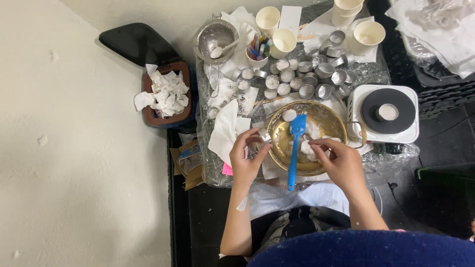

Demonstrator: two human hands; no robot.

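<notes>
Wax lump [307, 148] sits pinched in the right hand [341, 165], whose fingers are curled tight on it just over the near side of the gold bowl [277, 143]. The left hand [246, 158] is on the other side of the bowl, its fingers bent round a small tin cup [264, 136] held at the rim. A blue spatula [295, 148] lies between the two hands, blade in the bowl and handle hanging over the near edge. To do this well, I think the hands should stay low over the bowl so crumbs fall inside, and the cup should be kept level. More white bits [312, 129] lie in the bowl just past the right hand. Beyond both hands stands a bunch of little tin cups [307, 79], some with white in them. Farther still are cream paper cups [368, 33] and one cup full of coloured sticks [258, 52]. A steel bowl [215, 37] with a spoon is far past the left hand. To the outside of the right hand is a white hot plate [383, 113] with a black round top and one tin on it. White paper towels [225, 128] lie by the left hand. A small pink note [227, 169] peeks out near the left wrist. Well off to the left a brown bin [168, 96] holds crumpled tissues, with a black lid [138, 43] behind it. The counter [210, 170] is covered in clear wrap.
</notes>
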